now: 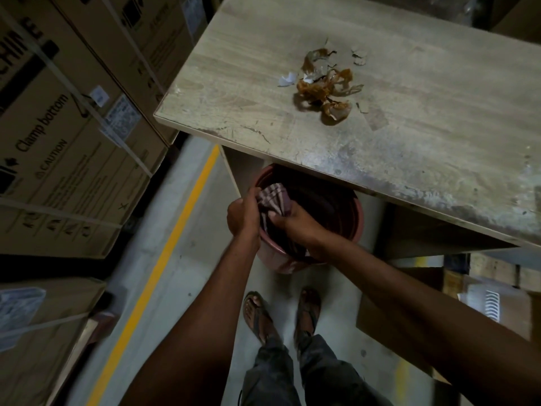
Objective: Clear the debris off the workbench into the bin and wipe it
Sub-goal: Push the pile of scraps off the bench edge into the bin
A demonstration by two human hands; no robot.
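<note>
A pile of debris [325, 83], crumpled brown tape and paper scraps with a white shred at its left, lies on the wooden workbench [424, 148]. Below the bench's near edge stands a reddish-pink bin [355, 218] on the floor. Both hands hold a striped dark cloth [273, 200] over the bin's left rim. My left hand [243, 213] grips the cloth from the left. My right hand [298, 227] grips it from the right, fingers curled into the fabric. The cloth's lower part hangs inside the bin.
Stacked cardboard boxes [67, 142] line the left side, beside a yellow floor line [164, 259]. More boxes and a pallet [468, 294] sit under the bench at right. My sandalled feet [281, 315] stand on the concrete floor just behind the bin.
</note>
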